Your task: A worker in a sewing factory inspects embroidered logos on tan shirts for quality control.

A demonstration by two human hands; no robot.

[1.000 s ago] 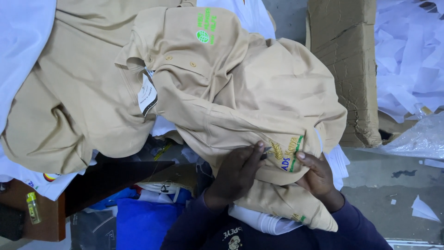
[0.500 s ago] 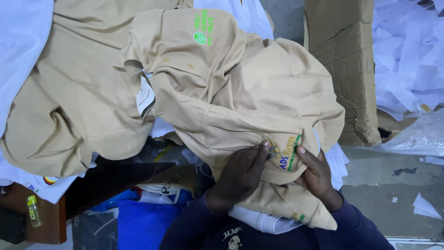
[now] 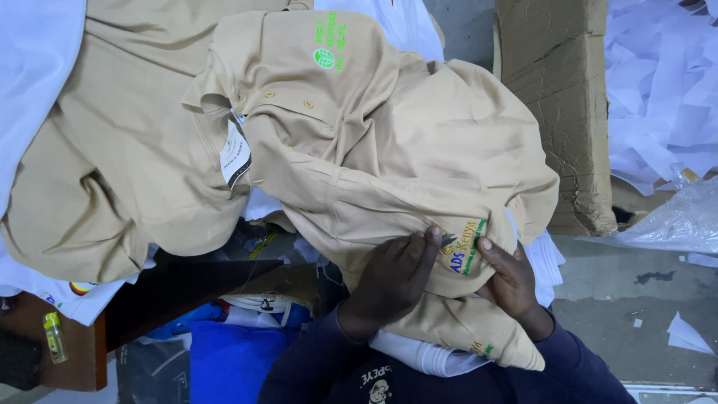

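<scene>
A tan polo shirt (image 3: 389,142) with a green chest emblem and a white neck tag lies crumpled over a heap of more tan shirts (image 3: 112,150). My left hand (image 3: 389,280) presses flat on its lower fold, fingers beside a small embroidered emblem. My right hand (image 3: 512,280) grips the same fold from the other side, thumb at the emblem's edge. Another folded tan shirt (image 3: 464,333) lies under both hands, on my lap. Both wrists wear dark blue sleeves.
A worn cardboard box (image 3: 557,112) stands at the right, with white paper scraps (image 3: 662,82) and clear plastic (image 3: 673,221) beyond it. White cloth (image 3: 34,67) lies at the left. A dark wooden table edge (image 3: 172,292), blue fabric (image 3: 232,355) and a concrete floor (image 3: 636,299) sit lower down.
My left thumb and fingers have slid slightly up along the fold toward the emblem. The shirt pile has barely shifted.
</scene>
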